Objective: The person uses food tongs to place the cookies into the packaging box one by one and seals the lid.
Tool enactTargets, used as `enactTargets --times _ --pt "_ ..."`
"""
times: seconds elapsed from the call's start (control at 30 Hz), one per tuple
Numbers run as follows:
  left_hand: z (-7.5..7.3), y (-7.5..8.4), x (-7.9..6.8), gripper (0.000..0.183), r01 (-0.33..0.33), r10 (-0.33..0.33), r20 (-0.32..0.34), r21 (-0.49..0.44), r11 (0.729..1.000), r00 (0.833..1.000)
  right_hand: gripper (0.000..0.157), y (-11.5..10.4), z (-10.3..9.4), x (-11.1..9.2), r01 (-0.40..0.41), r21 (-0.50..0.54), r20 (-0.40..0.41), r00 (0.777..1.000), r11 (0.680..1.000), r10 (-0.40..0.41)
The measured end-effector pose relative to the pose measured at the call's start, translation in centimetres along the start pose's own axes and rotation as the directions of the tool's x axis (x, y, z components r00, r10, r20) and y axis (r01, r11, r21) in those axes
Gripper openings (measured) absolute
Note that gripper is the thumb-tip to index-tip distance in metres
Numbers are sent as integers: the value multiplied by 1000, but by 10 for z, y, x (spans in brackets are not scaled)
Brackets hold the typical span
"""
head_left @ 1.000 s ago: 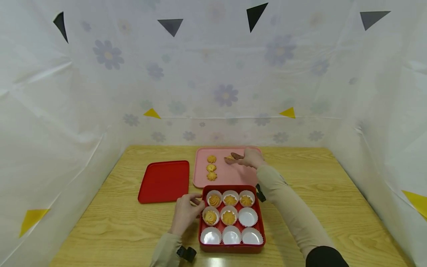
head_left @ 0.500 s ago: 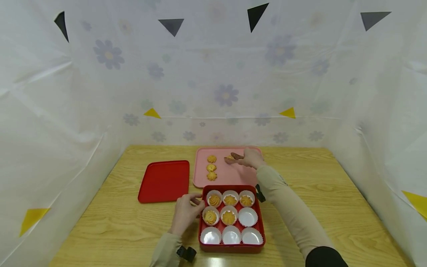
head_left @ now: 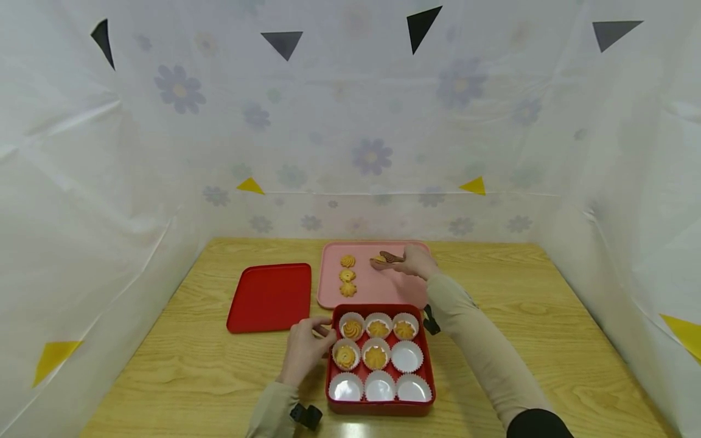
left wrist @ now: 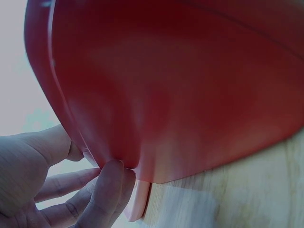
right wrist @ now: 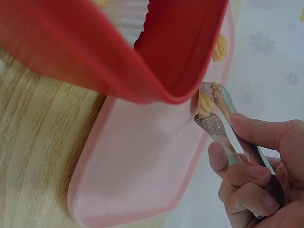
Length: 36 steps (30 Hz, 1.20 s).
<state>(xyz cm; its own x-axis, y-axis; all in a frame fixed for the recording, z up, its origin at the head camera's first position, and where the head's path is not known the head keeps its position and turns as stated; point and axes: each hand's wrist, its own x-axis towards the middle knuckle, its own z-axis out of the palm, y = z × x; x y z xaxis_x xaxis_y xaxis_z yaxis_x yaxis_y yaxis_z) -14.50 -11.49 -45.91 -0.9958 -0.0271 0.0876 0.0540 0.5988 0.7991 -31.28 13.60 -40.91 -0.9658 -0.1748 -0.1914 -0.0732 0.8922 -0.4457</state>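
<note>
My right hand point(head_left: 418, 263) grips a pair of metal tongs point(right wrist: 230, 126) with perforated tips, over the pink tray point(head_left: 391, 292). Between the tips sits a golden piped cookie point(right wrist: 205, 105); whether it is clear of the tray is hard to tell. Nearer me stands a red square box point(head_left: 378, 409) with rows of white paper cups. Cookies fill the back row, and the middle row's left and centre cups hold a cookie point(head_left: 375, 358) each; its right cup point(head_left: 407, 356) and the front row are bare. My left hand point(head_left: 306, 347) pinches the box's left rim near the far corner.
Three cookies point(head_left: 347, 275) lie in a line on the pink tray's left side. Left of it, a flat red lid or tray point(head_left: 271, 298) rests on the wooden table point(head_left: 181, 377). A patterned white sheet point(head_left: 350, 121) closes off the back and sides.
My right hand and the tongs have shifted slightly to the right, with the cookie between the tips. The left hand and the box stay where they were.
</note>
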Motion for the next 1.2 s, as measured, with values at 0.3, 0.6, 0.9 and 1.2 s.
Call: enactTargets --times 0.3,0.6,0.9,1.2 --pt "-1 1 0 26 6 -6 10 -9 1000 1000 29 3 1 -2 7 14 -10 1000 1000 -7" --pt "-1 2 0 26 12 -12 9 -14 1000 1000 25 5 1 -3 -2 39 -12 1000 999 2" --pt "0 -1 1 24 -25 26 -27 25 999 999 28 16 -2 -9 31 182 21 999 983 -35" --pt "-1 1 0 25 3 -3 -11 7 1000 1000 32 34 -3 -19 89 245 16 995 965 -96"
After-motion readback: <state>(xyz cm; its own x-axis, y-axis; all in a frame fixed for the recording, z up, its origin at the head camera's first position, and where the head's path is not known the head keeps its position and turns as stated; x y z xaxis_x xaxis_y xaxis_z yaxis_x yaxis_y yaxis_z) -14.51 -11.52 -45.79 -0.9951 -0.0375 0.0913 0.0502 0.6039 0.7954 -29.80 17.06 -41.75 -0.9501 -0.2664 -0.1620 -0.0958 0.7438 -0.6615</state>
